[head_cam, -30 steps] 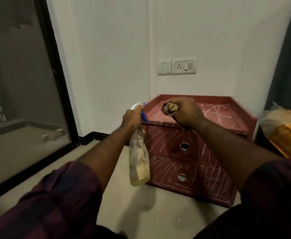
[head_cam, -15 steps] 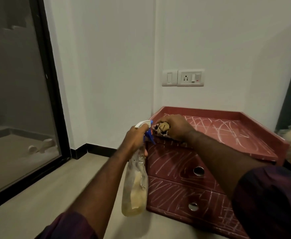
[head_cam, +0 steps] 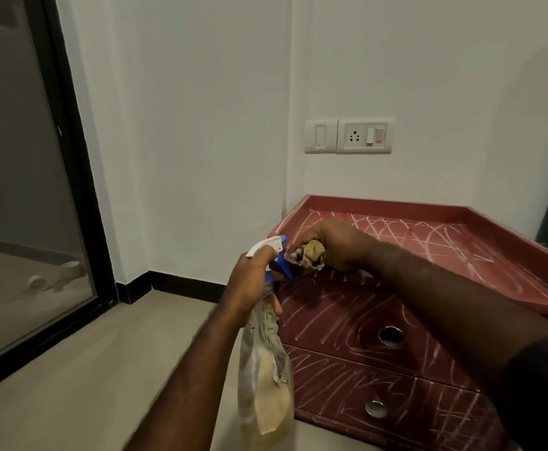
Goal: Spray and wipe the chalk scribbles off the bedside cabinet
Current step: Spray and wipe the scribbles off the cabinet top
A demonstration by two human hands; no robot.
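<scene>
Red-brown cabinet (head_cam: 396,206) stands in the corner, chalk (head_cam: 445,242) all over top and drawers (head_cam: 347,320); the left hand (head_cam: 249,284) grips the spray bottle (head_cam: 264,379) by its neck, the right hand (head_cam: 334,245) clenches the cloth (head_cam: 311,258) right at the nozzle (head_cam: 282,247) — a squeeze now would likely soak cloth, not chalk.

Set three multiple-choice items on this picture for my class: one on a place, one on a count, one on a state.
1. Where is the cloth? A on the floor; B inside a drawer; C in the right hand, over the cabinet top.
2. How many round drawer pulls show? A two; B one; C four.
3. The left hand is: A open and empty; B gripping the spray bottle; C flat on the floor.

Key: 1 C, the hand curls round it above the scribbled top; 2 A, one sits above the other on the front; 3 B, it wraps the bottle's neck.
</scene>
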